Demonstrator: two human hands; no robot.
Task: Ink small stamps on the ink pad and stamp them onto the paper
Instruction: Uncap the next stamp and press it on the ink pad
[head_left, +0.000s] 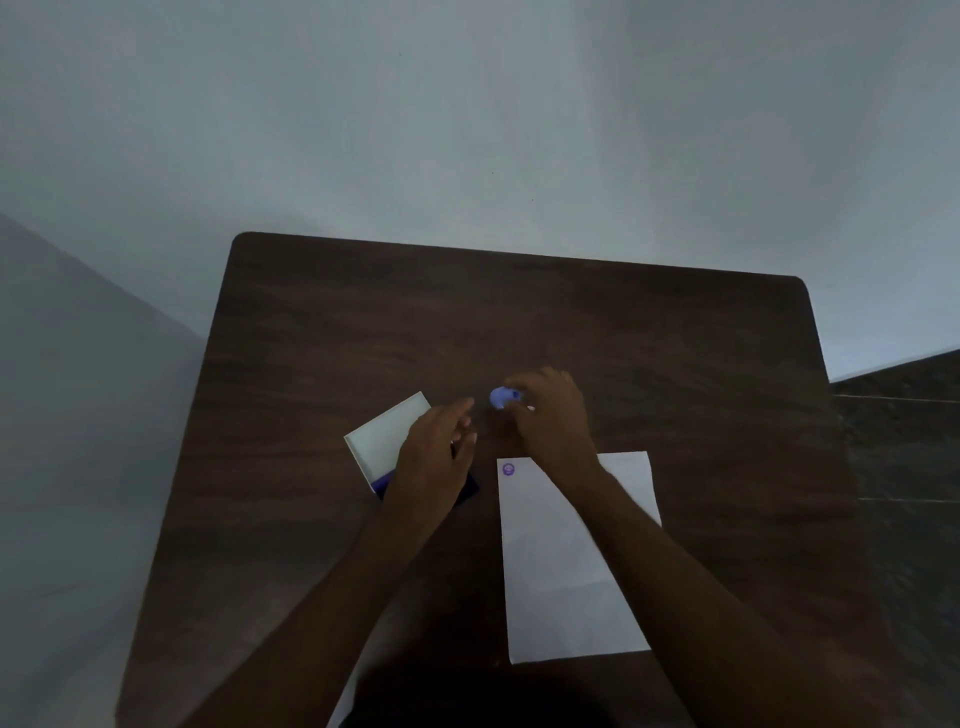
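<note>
Head cam: right hand (548, 415) pinching small lilac plastic stamp (503, 398), left hand (436, 457) loose, empty over open ink pad case (387, 439). Tip: dab flat, then press beside purple print (508, 470) on white paper sheet (566, 571).

On the table (363, 322): 1 paper (561, 571), 1 printed mark (508, 470), 1 ink pad (384, 441), seemingly 1 stamp (502, 397).

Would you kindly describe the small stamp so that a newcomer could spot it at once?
Start at the dark wooden table and find the white paper near its front edge. Just beyond the paper's far left corner, the right hand holds the stamp. It is the only small, rounded, light purple object there, unlike the flat white ink pad lid to its left.
</note>
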